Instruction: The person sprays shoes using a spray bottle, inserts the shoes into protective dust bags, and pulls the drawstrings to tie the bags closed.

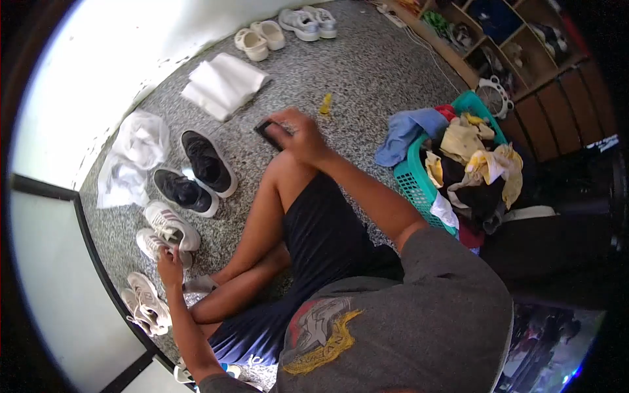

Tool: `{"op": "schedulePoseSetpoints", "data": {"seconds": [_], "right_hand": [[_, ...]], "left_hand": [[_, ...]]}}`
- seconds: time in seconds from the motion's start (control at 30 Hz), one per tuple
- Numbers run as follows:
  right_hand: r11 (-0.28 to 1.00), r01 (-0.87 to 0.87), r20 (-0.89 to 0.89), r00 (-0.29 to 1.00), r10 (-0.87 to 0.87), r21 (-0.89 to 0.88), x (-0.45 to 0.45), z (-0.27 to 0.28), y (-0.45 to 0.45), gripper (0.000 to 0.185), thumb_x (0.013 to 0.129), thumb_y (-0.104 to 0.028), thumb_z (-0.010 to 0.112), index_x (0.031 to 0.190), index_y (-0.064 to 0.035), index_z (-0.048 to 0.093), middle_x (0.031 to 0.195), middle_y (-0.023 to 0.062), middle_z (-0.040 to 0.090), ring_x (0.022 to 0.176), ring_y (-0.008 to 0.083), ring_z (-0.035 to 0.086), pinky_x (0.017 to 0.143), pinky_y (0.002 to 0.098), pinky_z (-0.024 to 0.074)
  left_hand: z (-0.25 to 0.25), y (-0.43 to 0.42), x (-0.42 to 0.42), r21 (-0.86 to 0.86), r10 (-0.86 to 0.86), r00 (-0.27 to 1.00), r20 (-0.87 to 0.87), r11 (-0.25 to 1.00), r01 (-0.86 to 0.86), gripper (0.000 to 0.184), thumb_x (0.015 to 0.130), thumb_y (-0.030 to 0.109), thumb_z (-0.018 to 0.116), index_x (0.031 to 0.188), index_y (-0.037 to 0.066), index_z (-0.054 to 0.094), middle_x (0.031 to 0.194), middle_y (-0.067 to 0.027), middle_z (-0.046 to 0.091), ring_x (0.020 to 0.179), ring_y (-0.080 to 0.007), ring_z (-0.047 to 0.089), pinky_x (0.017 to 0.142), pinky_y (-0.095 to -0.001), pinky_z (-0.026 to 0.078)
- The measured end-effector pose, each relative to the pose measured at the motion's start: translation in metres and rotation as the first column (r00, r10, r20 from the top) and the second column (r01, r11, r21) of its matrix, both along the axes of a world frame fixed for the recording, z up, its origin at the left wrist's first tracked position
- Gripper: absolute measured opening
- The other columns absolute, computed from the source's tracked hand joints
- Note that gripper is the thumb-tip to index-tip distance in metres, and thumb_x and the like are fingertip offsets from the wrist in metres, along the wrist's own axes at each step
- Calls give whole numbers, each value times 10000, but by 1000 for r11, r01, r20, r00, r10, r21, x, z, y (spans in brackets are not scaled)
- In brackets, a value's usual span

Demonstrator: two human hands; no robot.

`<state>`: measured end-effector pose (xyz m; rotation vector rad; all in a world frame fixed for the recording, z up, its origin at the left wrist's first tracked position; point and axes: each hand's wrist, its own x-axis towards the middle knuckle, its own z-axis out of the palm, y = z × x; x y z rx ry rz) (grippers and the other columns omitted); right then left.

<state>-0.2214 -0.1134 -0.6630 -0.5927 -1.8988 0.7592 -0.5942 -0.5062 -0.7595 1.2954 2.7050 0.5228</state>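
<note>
My left hand (170,267) is at the heel end of a pair of white sneakers with dark stripes (171,226), its fingers closed on the nearer sneaker (149,242). Above my bent knee, my right hand (300,134) grips a small, flat black object (269,135); my fingers hide part of it, and its kind is unclear. Beyond the striped pair stand black shoes with white soles (208,164). Nearer to me, beside my left forearm, is another pair of off-white sneakers (145,302).
Clear plastic bags (134,157) and a folded white sheet (226,84) lie on the speckled floor. Cream clogs (260,39) and grey-white sneakers (308,23) stand farther off. To the right are a green laundry basket (409,180), a small yellow item (325,103) and a wooden cubby shelf (485,49).
</note>
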Motion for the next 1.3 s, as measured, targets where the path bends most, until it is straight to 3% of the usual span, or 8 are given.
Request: {"op": "schedulePoseSetpoints", "data": {"seconds": [0.13,0.33,0.53,0.63,0.73,0.9,1.13,1.3], "right_hand": [[798,490,-30,846,-533,-352,114,-103,82,332,863,-139,769,1167,-52,670,1001,87,713,815,178,690,708,325,554],[786,584,321,798,-509,-203,115,-231,166,1097,711,-605,840,1477,46,402,1446,292,485,1336,431,477,1133,508,357],[815,572,558,707,-435,-89,61,-262,240,551,898,-503,695,1121,1,677,993,213,721,950,400,687,827,484,519],[932,364,310,886,-344,-7,10,-227,236,423,952,-412,651,1070,-8,685,933,173,716,859,351,691,780,460,521],[929,-82,121,984,134,-360,-43,-147,192,323,1010,-364,582,918,-62,652,796,61,631,710,186,605,683,353,495],[198,-659,-487,696,528,-726,-106,-20,67,629,1016,-669,366,743,-122,514,630,16,493,594,150,487,606,309,417],[221,-538,-356,760,543,-814,-129,-11,10,651,1028,-633,381,671,-95,462,585,27,442,544,166,469,588,311,406],[435,-453,-85,763,641,-778,-127,-20,-6,660,1026,-635,404,652,-97,489,588,22,478,540,140,481,572,293,409]], "left_hand": [[46,5,21,-134,115,989,91,986,-102,355,980,345,649,1115,22,589,773,-182,723,754,-394,707,686,-456,521],[112,-16,76,-82,15,1000,5,997,-14,325,929,320,715,1099,45,683,996,-195,735,931,-374,712,764,-441,549],[128,-93,122,-58,227,972,-66,971,-231,374,892,353,740,1090,39,694,1020,-184,731,961,-391,693,843,-451,539],[111,-121,126,-177,373,926,-51,910,-376,390,915,395,704,1125,67,707,1062,-192,720,1001,-403,676,883,-474,521],[115,-102,134,-185,406,912,-59,893,-410,403,922,426,671,1111,72,705,1087,-186,713,999,-393,674,872,-481,526],[108,-92,112,-237,312,950,23,925,-298,380,917,436,675,1092,100,714,1071,-172,721,1013,-378,681,877,-484,531],[72,-48,67,126,118,987,-109,986,-104,589,823,517,760,1175,56,662,962,-159,669,929,-362,651,818,-464,529],[-7,16,62,-55,278,936,-215,954,-295,451,844,425,749,1165,123,657,979,-177,670,960,-380,655,802,-462,548]]}}
